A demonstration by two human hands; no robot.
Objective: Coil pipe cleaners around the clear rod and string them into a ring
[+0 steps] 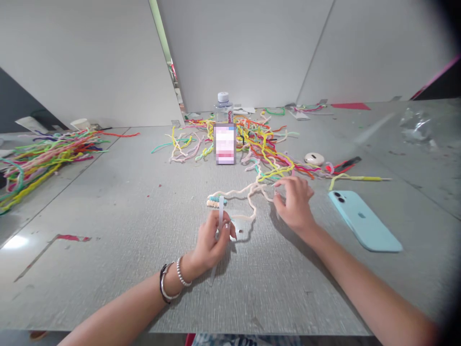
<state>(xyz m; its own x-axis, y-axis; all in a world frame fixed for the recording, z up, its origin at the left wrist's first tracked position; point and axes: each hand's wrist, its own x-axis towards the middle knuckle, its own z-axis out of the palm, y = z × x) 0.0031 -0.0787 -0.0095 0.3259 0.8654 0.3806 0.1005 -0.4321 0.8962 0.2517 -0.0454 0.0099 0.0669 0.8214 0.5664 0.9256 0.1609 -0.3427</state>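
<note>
My left hand [215,239] is closed round a thin, flat, whitish strip [221,205] that sticks up past its fingers. Close to the strip's upper end are small coils of blue yarn [218,198] and cream yarn [213,203]. Loose cream yarn [254,204] runs from there across the table in bends toward my right hand [296,202]. The thumb and forefinger of that hand are bent around a cream strand. Part of the strip is hidden behind my left fingers.
Tangled coloured yarn [266,144] lies behind my hands, with a phone showing a lit screen [225,144] propped against a bottle [223,108]. Another yarn bundle [54,156] is at left. To the right lie a light blue phone [363,218], a white oval case [314,159] and a yellow-handled rod [370,179].
</note>
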